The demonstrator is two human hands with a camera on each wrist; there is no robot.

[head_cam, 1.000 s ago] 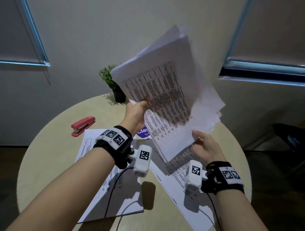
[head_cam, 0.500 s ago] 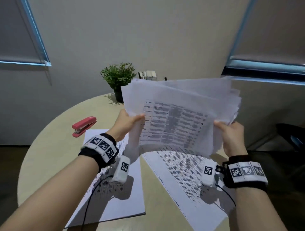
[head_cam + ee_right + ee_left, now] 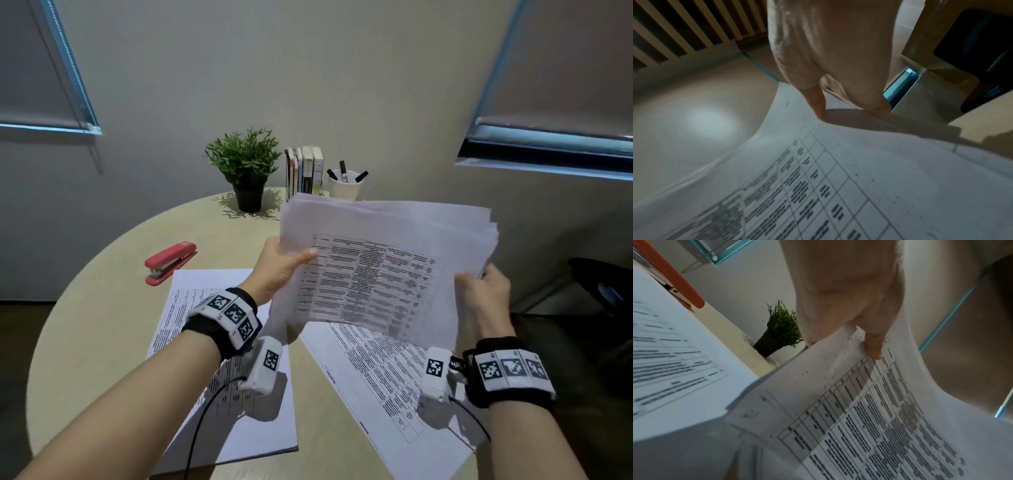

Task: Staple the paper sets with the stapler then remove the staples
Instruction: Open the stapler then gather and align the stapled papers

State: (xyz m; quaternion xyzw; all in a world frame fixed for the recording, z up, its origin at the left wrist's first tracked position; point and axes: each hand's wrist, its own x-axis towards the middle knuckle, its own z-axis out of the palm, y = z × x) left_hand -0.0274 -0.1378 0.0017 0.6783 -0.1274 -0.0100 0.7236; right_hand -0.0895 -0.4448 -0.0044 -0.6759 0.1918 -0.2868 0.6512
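Note:
I hold a loose stack of printed sheets in the air above the round table, its long side across me. My left hand pinches its left edge, thumb on the top sheet. My right hand grips the right edge, thumb on the page. The sheets fan out unevenly at the far right. A red stapler lies shut on the table to the left, apart from both hands. Two more paper sets lie flat below: one under my left wrist, one under the held stack.
At the table's far edge stand a small potted plant, a row of books and a white cup with pens. A dark chair sits off the right side. Cables hang from both wrist cameras.
The stack swung from upright and tilted to a level, landscape hold. My right hand moved from the bottom edge to the right edge; both hands came lower.

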